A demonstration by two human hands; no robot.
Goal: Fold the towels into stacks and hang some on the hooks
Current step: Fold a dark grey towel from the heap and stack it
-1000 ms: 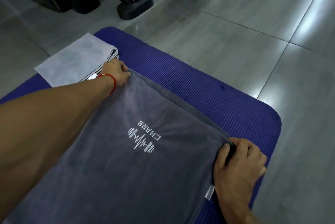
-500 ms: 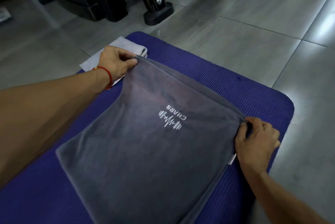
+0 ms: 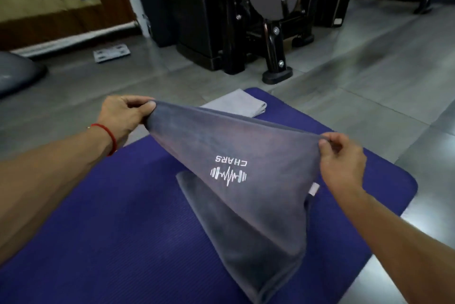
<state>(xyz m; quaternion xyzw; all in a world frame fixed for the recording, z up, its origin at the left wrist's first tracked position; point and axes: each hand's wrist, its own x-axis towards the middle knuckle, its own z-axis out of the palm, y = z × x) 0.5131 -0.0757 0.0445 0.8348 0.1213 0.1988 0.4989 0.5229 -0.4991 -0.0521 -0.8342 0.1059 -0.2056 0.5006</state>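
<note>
A dark grey towel (image 3: pixel 246 195) with a white "CHARS" logo is lifted off the blue mat (image 3: pixel 103 230). My left hand (image 3: pixel 124 113) pinches its far left corner, and my right hand (image 3: pixel 341 158) pinches its far right corner. The edge between them is stretched taut in the air. The towel's lower part still lies doubled on the mat, toward me. A folded light grey towel (image 3: pixel 240 104) rests at the mat's far end, behind the lifted one.
Black gym machine frames (image 3: pixel 270 33) stand on the grey tiled floor just beyond the mat. A small flat white object (image 3: pixel 112 52) lies on the floor at the left. A grey rounded shape (image 3: pixel 17 72) sits at the far left edge.
Both hands have raised the dark towel's far edge off the mat and drawn it toward me. The head has tilted up, so more of the room shows.
</note>
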